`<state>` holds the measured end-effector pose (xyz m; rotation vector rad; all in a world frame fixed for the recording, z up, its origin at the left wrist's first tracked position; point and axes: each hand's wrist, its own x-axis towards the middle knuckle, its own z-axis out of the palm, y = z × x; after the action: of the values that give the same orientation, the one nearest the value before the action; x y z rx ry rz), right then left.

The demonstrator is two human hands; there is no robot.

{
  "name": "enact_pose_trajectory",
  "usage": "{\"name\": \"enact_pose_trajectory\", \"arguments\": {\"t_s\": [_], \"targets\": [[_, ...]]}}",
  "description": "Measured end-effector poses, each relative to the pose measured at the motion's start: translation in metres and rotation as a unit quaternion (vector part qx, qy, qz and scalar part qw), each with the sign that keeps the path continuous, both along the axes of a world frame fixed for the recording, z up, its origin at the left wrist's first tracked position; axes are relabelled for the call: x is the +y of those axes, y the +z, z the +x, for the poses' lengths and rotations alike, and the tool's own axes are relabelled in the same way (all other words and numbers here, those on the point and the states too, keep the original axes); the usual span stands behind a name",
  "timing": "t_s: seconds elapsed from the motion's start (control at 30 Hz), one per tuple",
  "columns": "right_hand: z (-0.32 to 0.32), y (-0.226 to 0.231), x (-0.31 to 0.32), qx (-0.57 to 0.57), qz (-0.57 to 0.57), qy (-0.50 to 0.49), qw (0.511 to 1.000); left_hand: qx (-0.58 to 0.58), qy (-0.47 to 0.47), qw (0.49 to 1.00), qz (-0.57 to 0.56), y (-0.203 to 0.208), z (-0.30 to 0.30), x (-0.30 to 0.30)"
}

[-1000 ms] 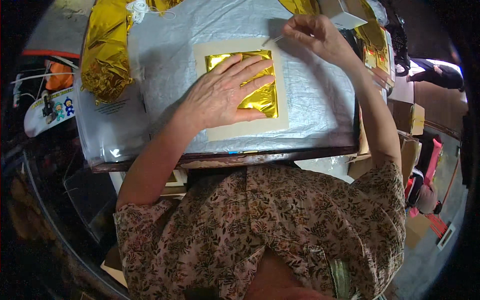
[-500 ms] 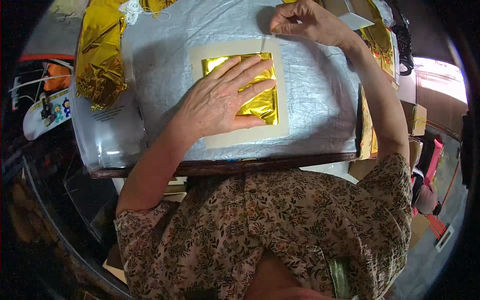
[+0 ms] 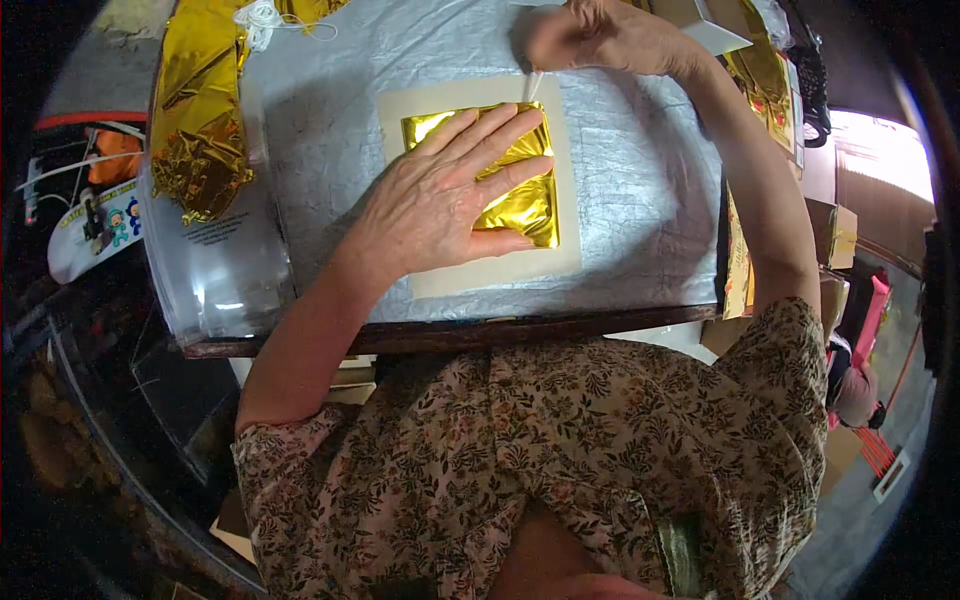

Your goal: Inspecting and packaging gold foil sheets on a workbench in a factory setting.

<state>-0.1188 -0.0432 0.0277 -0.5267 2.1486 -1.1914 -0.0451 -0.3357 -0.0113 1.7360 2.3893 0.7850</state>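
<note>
My left hand (image 3: 425, 205) lies flat with fingers spread, pressing on a square packet wrapped in shiny gold foil (image 3: 530, 210). Under the packet is a larger cream sheet of card (image 3: 470, 282), which sticks out on all sides. Just beyond the packet's far right corner, my right hand (image 3: 600, 42) is closed in a pinch, its fingertips blurred by motion. A thin white string (image 3: 533, 88) runs from that pinch down toward the packet's far edge. Where the string goes at the packet cannot be made out.
Silvery sheeting (image 3: 640, 240) covers the table, which has a dark wooden near edge (image 3: 450, 336). Crumpled gold foil (image 3: 200, 150) and clear plastic (image 3: 225, 280) lie along the left. A bundle of white string (image 3: 262, 22) sits at the far left. Cardboard boxes (image 3: 835, 235) stand at the right.
My right hand has shifted slightly up and left, and more of the white string shows below its fingers. My left hand stays put on the gold packet.
</note>
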Motion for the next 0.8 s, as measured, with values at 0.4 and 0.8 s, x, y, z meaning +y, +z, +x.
{"name": "enact_pose_trajectory", "arguments": {"t_s": [0.4,0.8], "targets": [[0.008,0.015,0.002,0.025,0.067,-0.003,0.997,0.017,-0.005,1.000,-0.006,-0.003,-0.002,0.001],[0.160,0.019,0.037,0.492,0.434,-0.203,0.727,0.060,-0.011,0.998,0.006,-0.016,0.001,-0.004]]}}
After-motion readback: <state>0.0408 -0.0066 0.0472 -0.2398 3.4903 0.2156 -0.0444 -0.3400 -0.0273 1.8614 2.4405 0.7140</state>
